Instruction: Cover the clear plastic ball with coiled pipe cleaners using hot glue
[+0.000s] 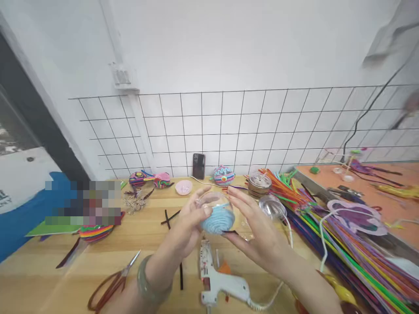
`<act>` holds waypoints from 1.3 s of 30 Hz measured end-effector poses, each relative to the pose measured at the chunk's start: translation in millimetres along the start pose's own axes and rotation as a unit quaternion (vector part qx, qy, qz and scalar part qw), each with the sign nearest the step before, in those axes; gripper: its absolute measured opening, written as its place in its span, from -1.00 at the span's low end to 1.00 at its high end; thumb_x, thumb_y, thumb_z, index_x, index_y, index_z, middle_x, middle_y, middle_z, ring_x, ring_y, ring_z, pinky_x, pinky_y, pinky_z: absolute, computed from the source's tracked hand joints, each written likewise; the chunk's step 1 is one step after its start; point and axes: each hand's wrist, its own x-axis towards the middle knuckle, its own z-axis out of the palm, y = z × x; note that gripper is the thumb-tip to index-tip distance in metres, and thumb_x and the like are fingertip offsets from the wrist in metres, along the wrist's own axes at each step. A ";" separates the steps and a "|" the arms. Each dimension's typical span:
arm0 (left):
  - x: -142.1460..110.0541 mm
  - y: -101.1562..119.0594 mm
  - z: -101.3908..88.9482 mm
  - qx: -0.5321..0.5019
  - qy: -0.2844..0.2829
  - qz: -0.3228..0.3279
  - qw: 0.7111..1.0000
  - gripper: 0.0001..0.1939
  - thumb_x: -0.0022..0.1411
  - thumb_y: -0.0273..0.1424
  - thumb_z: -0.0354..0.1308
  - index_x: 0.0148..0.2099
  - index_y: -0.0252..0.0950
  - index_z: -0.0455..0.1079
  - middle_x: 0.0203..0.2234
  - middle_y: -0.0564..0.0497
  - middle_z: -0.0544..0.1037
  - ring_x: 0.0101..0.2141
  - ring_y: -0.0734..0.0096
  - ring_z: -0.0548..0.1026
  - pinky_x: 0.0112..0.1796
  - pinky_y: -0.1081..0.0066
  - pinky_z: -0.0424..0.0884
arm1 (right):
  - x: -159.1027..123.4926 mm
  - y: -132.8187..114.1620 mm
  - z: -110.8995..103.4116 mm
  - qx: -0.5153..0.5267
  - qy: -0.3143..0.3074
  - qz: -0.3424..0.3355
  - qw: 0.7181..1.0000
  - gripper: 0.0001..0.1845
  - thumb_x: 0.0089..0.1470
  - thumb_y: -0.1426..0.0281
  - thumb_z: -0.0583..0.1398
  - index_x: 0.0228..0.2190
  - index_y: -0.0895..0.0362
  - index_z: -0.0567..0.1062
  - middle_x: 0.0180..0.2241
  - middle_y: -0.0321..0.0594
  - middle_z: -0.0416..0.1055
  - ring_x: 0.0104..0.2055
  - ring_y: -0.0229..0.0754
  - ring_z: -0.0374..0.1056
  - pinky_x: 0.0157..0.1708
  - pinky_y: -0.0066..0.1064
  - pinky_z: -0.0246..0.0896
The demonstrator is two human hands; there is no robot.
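Note:
A clear ball [214,199] is held up over the wooden table, its lower half covered with a coil of light blue pipe cleaner [218,219]. My left hand [188,222] grips the ball from the left, thumb on its near side. From the right, my right hand [262,233] spans it, fingertips by the top edge and thumb at the bottom. A short black strip [230,232] lies at that thumb, against the blue coil. Just below the ball, a white glue gun [222,281] rests on the table.
Scissors [114,279] and black pipe cleaner pieces [168,219] lie to the left. Colourful pipe cleaners [343,253] fill the right side, crossed by a white cord. Along the wall stand a phone [199,166], a decorated ball [224,175] and a round tin [259,185].

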 end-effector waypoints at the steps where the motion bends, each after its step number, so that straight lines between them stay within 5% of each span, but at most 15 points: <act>1: 0.1 0.2 0.7 -0.003 -0.001 -0.002 1.000 -0.32 -0.04 -0.33 0.38 0.12 -0.29 0.24 -0.07 -0.14 0.49 -0.09 0.19 0.42 -0.16 0.28 0.36 | -1.1 -0.9 -0.9 -0.003 0.000 -0.002 1.000 -0.31 0.15 0.49 0.22 0.23 0.19 0.05 0.26 0.09 0.06 0.33 -0.06 -0.03 0.27 -0.14 0.03; 18: 0.2 -4.4 4.4 -0.040 -0.025 -0.012 0.999 -0.41 0.01 -0.39 0.32 0.11 -0.24 0.27 -0.07 -0.12 0.48 -0.08 0.20 0.41 -0.15 0.29 0.35 | -2.3 -5.1 -7.3 -0.021 0.025 -0.050 0.998 -0.46 0.18 0.45 0.21 0.15 0.26 0.20 0.16 0.13 0.22 0.24 -0.03 0.11 0.18 -0.11 0.17; 39: 1.7 -6.7 5.1 -0.031 0.019 -0.022 0.999 -0.40 0.01 -0.41 0.33 0.10 -0.25 0.24 -0.15 -0.08 0.52 -0.19 0.30 0.45 -0.22 0.34 0.36 | -6.9 -3.9 2.1 -0.044 0.021 -0.054 0.997 -0.40 0.19 0.45 0.19 0.20 0.21 0.14 0.18 0.13 0.23 0.27 -0.03 0.10 0.18 -0.09 0.19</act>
